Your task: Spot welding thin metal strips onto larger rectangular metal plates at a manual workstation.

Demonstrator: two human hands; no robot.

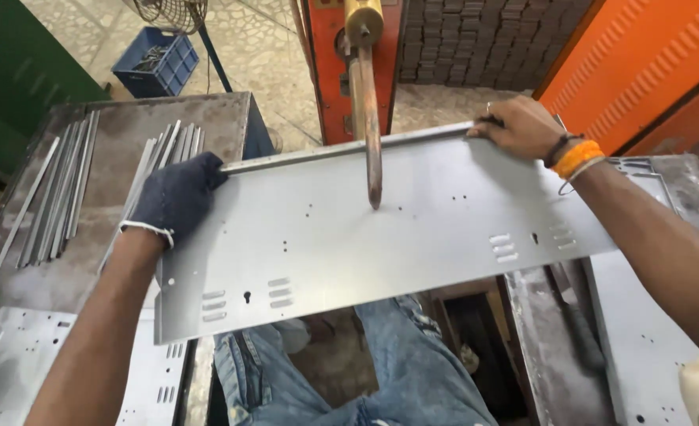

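Nearest the camera, denim-clad knees [381, 371] sit just beneath the long grey sheet-metal panel [381, 237], which spans the view above the lap, slots and punched holes showing on its face. At the panel's left end the left hand [177, 197], in a dark knit glove, is closed around the corner, fingers curled over the folded far edge. At the panel's right end the bare right hand [517, 126] (orange bands on the wrist) presses flat on the far edge, fingers together. Over the panel's middle, the coppery welding electrode arm [369, 118] comes down, its tip touching the surface. Left of the panel, thin metal strips [65, 189] lie on a worn table [128, 126]. Beyond the panel, a blue crate [156, 63] sits on the floor.
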